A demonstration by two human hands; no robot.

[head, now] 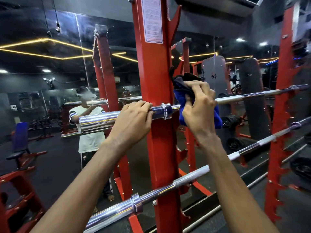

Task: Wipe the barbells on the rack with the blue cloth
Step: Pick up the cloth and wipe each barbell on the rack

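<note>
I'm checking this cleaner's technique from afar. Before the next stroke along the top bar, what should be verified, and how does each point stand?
1. The blue cloth is wrapped round the upper barbell: ok.
2. The right hand grips the cloth: ok.
3. The left hand grips the sleeve: ok.
4. Bar seated on the red rack: cannot tell, seat hidden.
5. Shaft to the right unobstructed: ok.
6. The lower barbell wiped: cannot tell.

Head-worn view, close, facing rack (155,73)
</note>
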